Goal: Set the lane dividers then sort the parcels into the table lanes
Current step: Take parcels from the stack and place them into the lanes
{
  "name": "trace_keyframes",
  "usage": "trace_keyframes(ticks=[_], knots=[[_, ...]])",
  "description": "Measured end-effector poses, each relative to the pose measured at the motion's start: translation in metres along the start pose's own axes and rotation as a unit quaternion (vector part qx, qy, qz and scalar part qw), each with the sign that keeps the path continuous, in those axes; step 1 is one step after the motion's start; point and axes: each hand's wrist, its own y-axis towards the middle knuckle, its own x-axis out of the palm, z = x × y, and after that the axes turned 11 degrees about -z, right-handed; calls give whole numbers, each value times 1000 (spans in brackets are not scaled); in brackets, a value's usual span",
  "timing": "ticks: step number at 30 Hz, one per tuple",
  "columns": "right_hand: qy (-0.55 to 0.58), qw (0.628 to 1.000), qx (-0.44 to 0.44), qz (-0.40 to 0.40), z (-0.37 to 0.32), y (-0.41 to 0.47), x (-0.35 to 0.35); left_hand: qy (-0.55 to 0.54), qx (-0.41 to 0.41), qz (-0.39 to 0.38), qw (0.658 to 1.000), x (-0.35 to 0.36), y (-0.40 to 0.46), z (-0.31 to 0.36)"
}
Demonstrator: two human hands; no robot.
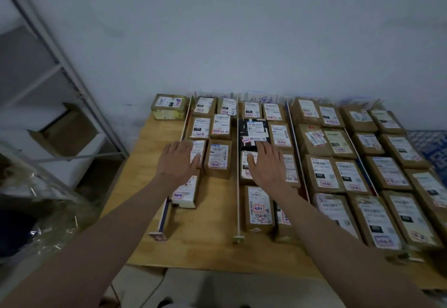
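Observation:
Several labelled cardboard parcels lie in lanes on the wooden table, split by thin upright dividers: a left divider, a middle divider and a right divider. My left hand lies flat with straight fingers on a brown parcel in the left lane. My right hand lies flat on a brown parcel in the middle lane, just below a black parcel. A lone parcel sits left of the left divider at the back.
A metal shelving rack stands to the left, with clear plastic wrap below it. A blue crate shows past the table's right side. Paper lane labels lean on the wall behind the parcels.

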Motion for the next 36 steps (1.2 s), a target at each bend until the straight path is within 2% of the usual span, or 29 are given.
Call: trace_keyframes(ticks=[15,24,28,36], knots=[[32,999,25,-25,-193,28,64,-9,5,-21,1000,20,10,-200],[25,999,14,-19,-247,84,71,-37,2,-21,999,19,68,-252],[30,999,-3,-10,-262,134,73,-37,-3,-20,999,17,114,-272],[62,997,-12,-49,-276,261,80,-68,-16,-33,997,18,235,-291]])
